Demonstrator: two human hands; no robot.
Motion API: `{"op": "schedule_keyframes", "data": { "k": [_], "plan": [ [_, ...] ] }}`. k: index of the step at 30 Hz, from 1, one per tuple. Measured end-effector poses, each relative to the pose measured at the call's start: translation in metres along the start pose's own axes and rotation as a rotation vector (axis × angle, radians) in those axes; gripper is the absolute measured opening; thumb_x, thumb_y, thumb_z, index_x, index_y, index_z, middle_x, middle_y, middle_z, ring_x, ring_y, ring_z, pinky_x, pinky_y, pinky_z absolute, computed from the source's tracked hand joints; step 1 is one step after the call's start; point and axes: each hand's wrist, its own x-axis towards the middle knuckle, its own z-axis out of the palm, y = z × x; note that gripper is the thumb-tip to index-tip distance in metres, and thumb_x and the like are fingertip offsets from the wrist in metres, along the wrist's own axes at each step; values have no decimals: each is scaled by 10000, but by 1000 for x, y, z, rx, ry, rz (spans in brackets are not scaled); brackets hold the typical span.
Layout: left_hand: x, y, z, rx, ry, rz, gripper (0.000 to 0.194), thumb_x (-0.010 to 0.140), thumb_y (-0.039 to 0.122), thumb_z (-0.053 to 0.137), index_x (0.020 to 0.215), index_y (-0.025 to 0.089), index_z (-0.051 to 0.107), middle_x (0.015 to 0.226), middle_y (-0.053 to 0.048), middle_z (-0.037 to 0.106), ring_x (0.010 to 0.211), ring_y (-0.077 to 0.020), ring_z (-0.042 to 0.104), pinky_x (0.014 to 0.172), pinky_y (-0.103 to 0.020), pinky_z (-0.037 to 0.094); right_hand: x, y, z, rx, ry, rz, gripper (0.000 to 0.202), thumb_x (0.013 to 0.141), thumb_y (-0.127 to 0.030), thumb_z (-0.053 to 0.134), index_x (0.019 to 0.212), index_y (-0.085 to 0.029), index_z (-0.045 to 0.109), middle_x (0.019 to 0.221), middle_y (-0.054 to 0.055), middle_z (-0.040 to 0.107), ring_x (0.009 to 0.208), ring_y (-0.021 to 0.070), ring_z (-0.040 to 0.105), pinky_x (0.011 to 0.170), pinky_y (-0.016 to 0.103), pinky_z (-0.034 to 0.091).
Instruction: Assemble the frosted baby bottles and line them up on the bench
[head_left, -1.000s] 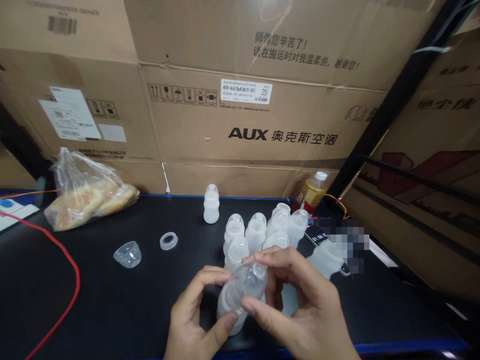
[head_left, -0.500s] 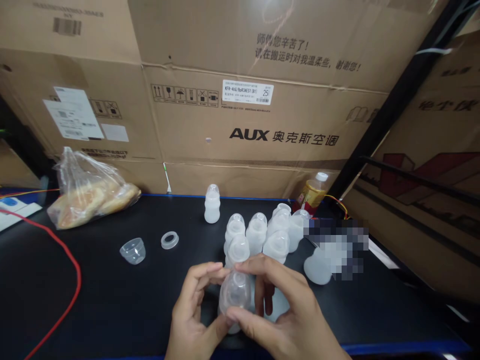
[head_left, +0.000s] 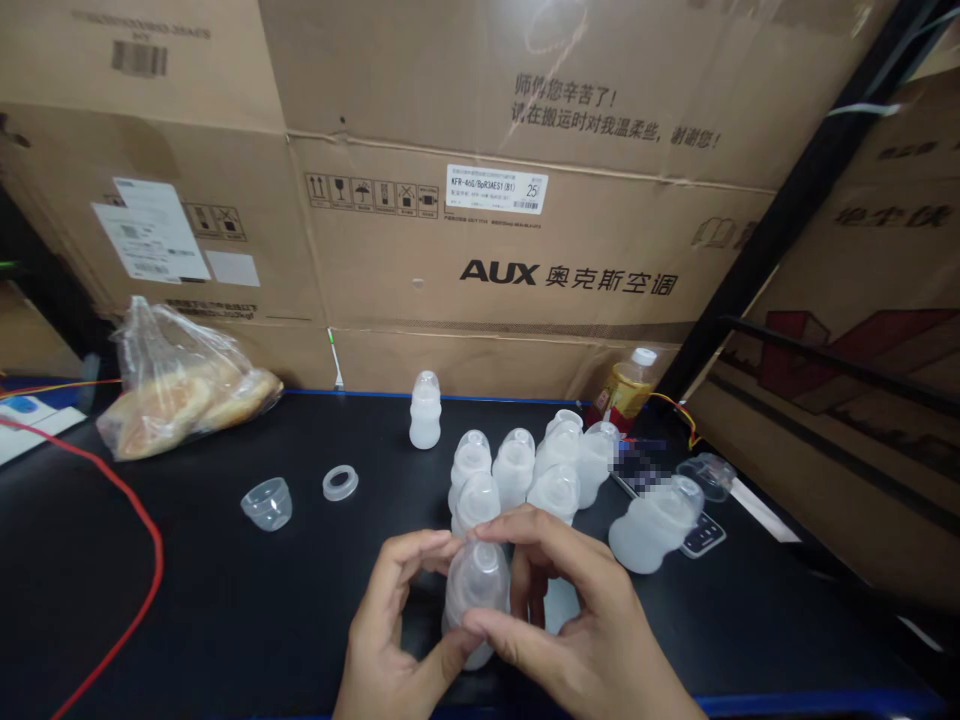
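Note:
A small frosted baby bottle (head_left: 480, 580) with a clear dome cap stands upright close in front of me. My left hand (head_left: 405, 610) curves round its left side, thumb low and fingertips near the top. From the right, my right hand (head_left: 574, 610) pinches the cap between thumb and index finger. Just beyond my fingertips is a capped bottle (head_left: 477, 500) in a cluster of several like it, among them one bottle (head_left: 514, 467) further back. Behind my right hand another pale bottle shows in part.
A loose clear cap (head_left: 268, 503) and a white ring (head_left: 340, 483) lie to the left. One bottle (head_left: 425, 410) stands alone at the back, another (head_left: 655, 525) to the right. Bagged bread (head_left: 187, 400), a red cable (head_left: 146, 510), a drink bottle (head_left: 628, 388) and a cardboard box (head_left: 390, 260) surround the black table.
The view has shifted slightly. Both hands keep their hold on the bottle, with the cap a little more upright and the right thumb slightly higher against it.

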Motion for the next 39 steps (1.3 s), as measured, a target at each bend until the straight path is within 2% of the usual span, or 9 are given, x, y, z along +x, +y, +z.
{"op": "schedule_keyframes", "data": {
  "k": [9,15,21,25,32,39],
  "plan": [
    [-1,-2,0,-17,-10,16,600,710,666,997,1164,335,787,1100,39,835,1068,-162,777,977,-226,590,-5,-3,-3,-149,-38,-56,453,870,-272,960,1260,-356,745,891,-56,749,555,86,630,534,173,527],
    [-2,-1,2,-26,-9,23,578,714,633,1007,1166,348,787,1065,62,844,1055,-142,780,988,-204,580,-6,-6,-4,-244,-32,-52,324,913,-266,887,1200,-313,745,879,-47,749,539,93,639,518,198,524],
    [-3,1,4,-15,-11,33,569,713,649,1001,1168,384,786,1070,107,834,1062,-103,772,1001,-153,562,-7,-5,-3,-209,-23,-52,402,892,-235,903,1239,-358,739,802,-94,681,542,75,639,536,159,521],
    [-3,2,4,-1,-23,43,569,728,663,987,1178,386,776,1056,108,832,1033,-99,770,988,-157,561,-8,-4,-3,-209,-27,-57,435,868,-189,905,1234,-345,730,860,-85,725,541,66,643,544,153,521],
    [-4,1,3,16,-55,66,544,777,668,954,1210,408,753,1092,107,836,1050,-105,765,1002,-177,557,-12,2,-2,-182,-37,-20,507,892,-222,900,1299,-445,695,871,-112,696,567,67,630,563,148,523],
    [-3,1,3,32,-88,82,538,801,678,932,1232,420,738,1115,107,820,1065,-108,760,1004,-188,558,-11,2,-3,-191,-28,-24,513,874,-211,917,1281,-427,693,916,-105,741,571,68,641,565,148,543]
  ]
}}
